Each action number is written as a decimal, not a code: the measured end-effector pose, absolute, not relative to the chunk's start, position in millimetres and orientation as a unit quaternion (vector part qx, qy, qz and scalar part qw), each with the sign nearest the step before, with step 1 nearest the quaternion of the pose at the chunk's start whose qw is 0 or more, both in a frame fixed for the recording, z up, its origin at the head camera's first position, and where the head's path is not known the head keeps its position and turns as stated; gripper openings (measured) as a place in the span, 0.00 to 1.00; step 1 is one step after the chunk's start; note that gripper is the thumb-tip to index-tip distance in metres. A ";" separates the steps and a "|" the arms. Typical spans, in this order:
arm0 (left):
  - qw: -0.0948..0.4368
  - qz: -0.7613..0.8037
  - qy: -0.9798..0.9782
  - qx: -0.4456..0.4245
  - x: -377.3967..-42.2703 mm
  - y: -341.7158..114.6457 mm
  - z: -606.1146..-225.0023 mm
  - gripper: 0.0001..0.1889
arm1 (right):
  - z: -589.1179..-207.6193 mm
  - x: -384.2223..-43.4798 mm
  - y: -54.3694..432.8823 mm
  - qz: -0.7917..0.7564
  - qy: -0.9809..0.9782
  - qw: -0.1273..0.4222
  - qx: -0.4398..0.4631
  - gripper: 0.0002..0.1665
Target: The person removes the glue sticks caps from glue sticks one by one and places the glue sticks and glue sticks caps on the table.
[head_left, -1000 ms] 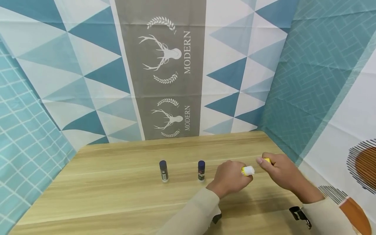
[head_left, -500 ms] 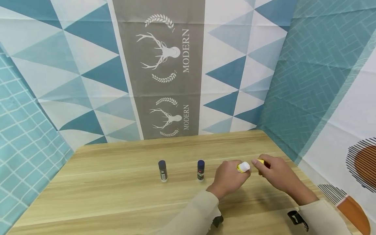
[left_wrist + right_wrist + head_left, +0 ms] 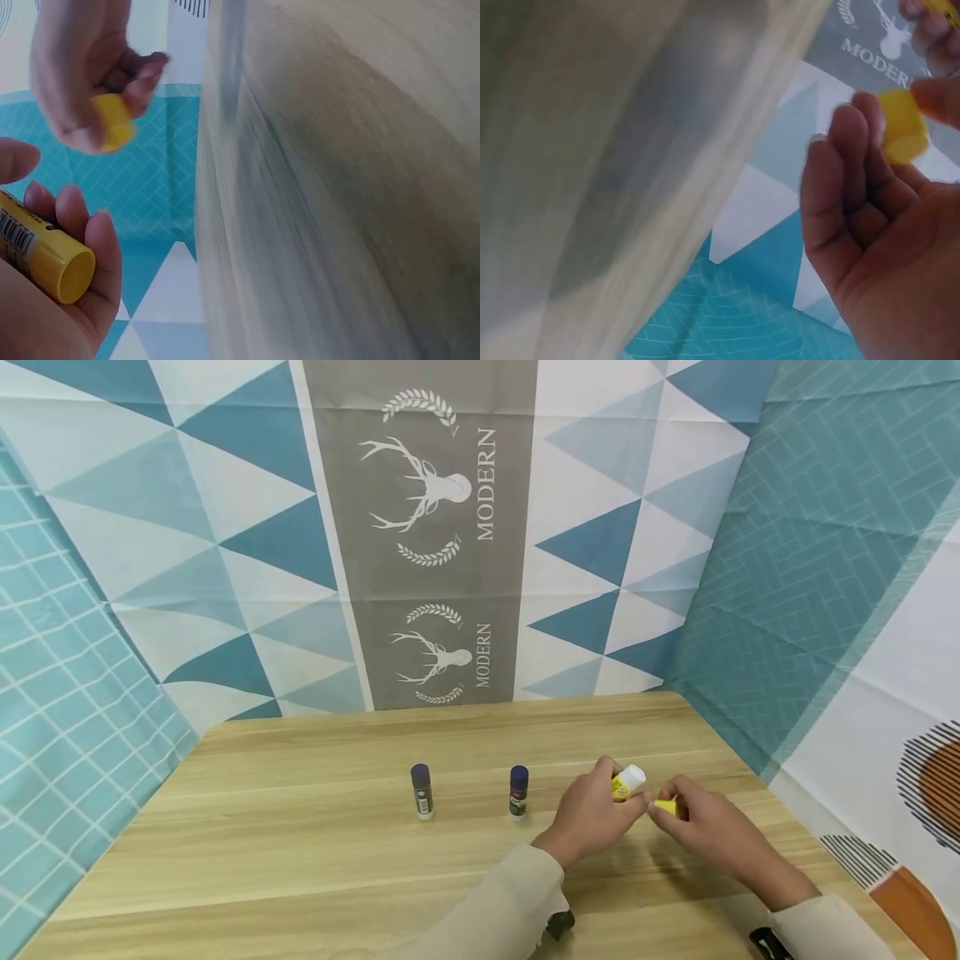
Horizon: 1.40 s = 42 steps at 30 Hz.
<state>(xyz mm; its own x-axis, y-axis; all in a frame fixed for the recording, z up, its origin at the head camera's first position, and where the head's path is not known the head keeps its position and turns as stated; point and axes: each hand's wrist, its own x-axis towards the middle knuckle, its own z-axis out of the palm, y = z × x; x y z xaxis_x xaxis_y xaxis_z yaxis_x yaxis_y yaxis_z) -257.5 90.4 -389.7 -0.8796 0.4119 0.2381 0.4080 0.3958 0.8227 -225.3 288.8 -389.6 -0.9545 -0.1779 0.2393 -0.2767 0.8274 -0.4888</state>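
My left hand (image 3: pixel 591 814) grips a yellow glue stick (image 3: pixel 621 790), tilted, with its white end up. In the left wrist view, the yellow tube (image 3: pixel 46 255) with a barcode lies across the palm, fingers curled round it. Close beside it, my right hand (image 3: pixel 708 827) pinches a small yellow cap (image 3: pixel 666 807) between thumb and index finger. The right wrist view shows this cap (image 3: pixel 904 129) held apart from the glue stick, the other fingers loosely bent. Both hands are over the right part of the table.
Two more glue sticks with dark blue caps stand upright on the wooden table (image 3: pixel 300 852): one at left (image 3: pixel 422 792), one nearer my left hand (image 3: pixel 518 792). Patterned cloth hangs behind (image 3: pixel 412 568) and along both sides.
My left hand has turned, so the glue stick points more upward and more of it shows. My right hand has shifted left and lower with the cap. The standing glue sticks remain in place.
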 end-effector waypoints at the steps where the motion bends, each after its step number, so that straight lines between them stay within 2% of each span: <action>1: 0.004 0.495 0.834 0.243 -257.2 91.0 -389.7 0.15 | -391.8 -224.0 288.4 0.262 -0.954 0.083 0.119 0.19; 11: 0.020 0.516 0.825 0.231 -255.9 95.0 -393.7 0.18 | -409.4 -212.3 285.2 0.202 -0.970 0.028 0.131 0.12; 15: 0.025 0.523 0.820 0.230 -255.1 93.9 -397.0 0.18 | -412.2 -209.8 285.0 0.195 -0.970 0.015 0.141 0.13; 26: 0.000 0.537 0.813 0.224 -253.7 92.0 -393.8 0.17 | -414.8 -208.0 284.3 0.177 -0.973 -0.006 0.147 0.14; 32: -0.034 0.526 0.822 0.215 -253.4 94.7 -394.2 0.17 | -400.2 -207.9 285.6 0.155 -0.978 -0.024 0.136 0.21; 36: -0.079 0.507 0.830 0.218 -254.0 96.5 -393.1 0.15 | -379.6 -211.5 287.2 0.161 -0.977 0.009 0.136 0.28; 38: -0.112 0.492 0.836 0.216 -253.9 96.9 -392.4 0.14 | -372.5 -213.6 285.8 0.189 -0.969 0.036 0.154 0.26; 42: -0.163 0.481 0.835 0.210 -252.3 97.4 -391.2 0.15 | -371.3 -217.1 279.6 0.249 -0.941 0.072 0.215 0.17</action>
<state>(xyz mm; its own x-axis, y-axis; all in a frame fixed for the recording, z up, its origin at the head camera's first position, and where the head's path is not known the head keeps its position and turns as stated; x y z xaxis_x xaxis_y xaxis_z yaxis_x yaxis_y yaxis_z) -252.3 97.4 -391.2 -0.8592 0.1934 0.4737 0.5069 0.4485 0.7362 -217.1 279.6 -371.3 -0.8969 -0.3696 0.2429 -0.4414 0.7831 -0.4381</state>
